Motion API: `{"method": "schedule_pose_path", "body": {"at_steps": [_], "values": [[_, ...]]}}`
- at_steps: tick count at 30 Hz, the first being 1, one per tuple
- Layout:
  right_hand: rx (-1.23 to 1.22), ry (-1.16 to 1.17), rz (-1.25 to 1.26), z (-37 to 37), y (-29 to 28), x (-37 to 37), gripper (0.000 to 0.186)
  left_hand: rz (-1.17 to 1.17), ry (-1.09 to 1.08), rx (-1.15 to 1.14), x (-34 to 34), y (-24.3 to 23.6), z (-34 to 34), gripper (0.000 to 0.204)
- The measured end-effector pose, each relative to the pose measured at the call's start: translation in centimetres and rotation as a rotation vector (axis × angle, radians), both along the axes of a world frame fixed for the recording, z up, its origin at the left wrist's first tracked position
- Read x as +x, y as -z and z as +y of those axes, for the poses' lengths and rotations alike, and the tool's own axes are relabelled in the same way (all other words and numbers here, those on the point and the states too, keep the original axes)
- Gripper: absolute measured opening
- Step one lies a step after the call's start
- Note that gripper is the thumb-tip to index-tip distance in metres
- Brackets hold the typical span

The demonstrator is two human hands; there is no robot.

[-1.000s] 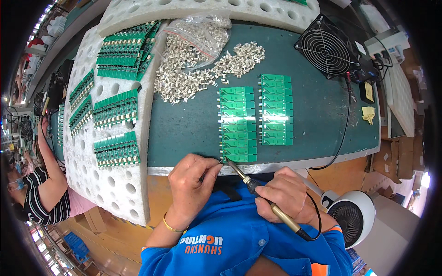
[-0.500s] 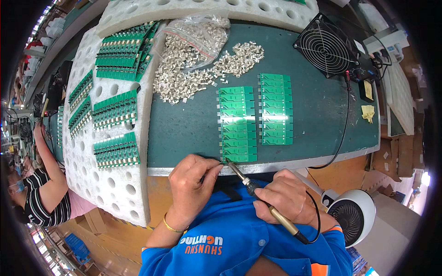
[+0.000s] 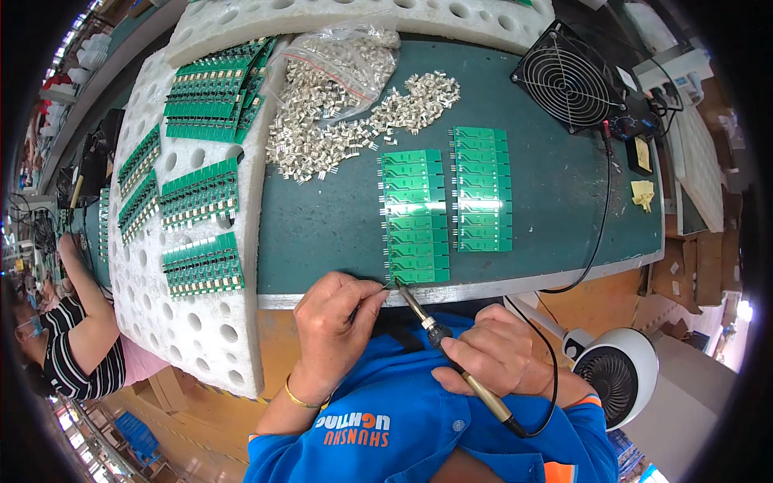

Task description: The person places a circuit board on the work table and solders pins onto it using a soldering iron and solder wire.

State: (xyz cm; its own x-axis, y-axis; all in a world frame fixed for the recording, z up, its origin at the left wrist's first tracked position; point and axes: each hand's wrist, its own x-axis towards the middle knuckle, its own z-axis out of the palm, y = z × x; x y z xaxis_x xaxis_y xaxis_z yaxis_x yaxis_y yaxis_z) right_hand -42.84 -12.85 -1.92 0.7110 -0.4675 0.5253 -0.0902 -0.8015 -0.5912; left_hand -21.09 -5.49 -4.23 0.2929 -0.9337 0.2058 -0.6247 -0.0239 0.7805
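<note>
My right hand (image 3: 498,348) is wrapped round a soldering iron (image 3: 436,331) with a brass-coloured handle. Its tip rests at the near left corner of a green circuit board panel (image 3: 412,185), by the table's front edge. Close to that tip, my left hand (image 3: 330,322) pinches what looks like a thin solder wire (image 3: 387,284); most of it is hidden in the fingers. A second green circuit board panel (image 3: 481,169) lies just right of the first. Small white connectors line the left edge of the nearer panel.
White connectors (image 3: 310,145) lie heaped at the back beside a clear plastic bag (image 3: 362,64). On the left, a holed foam sheet (image 3: 197,346) bears several finished-looking boards (image 3: 201,266). A black fan (image 3: 570,76) stands back right, a white fan (image 3: 636,354) near right. Another person (image 3: 84,338) sits far left.
The iron's handle and my right hand have shifted slightly left, with the tip staying at the panel's corner. My left hand has hardly moved.
</note>
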Motion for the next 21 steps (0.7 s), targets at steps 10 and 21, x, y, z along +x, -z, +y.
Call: {"method": "schedule_pose_path", "body": {"at_steps": [10, 21], "values": [[-0.103, 0.01, 0.022, 0.4, 0.0, 0.2, 0.035, 0.039, 0.006, -0.016, 0.1, 0.0, 0.2, 0.013], [-0.088, 0.004, 0.013, -0.5, -0.1, -0.4, 0.032, 0.046, -0.086, -0.029, 0.2, 0.3, 0.7, 0.013]]}}
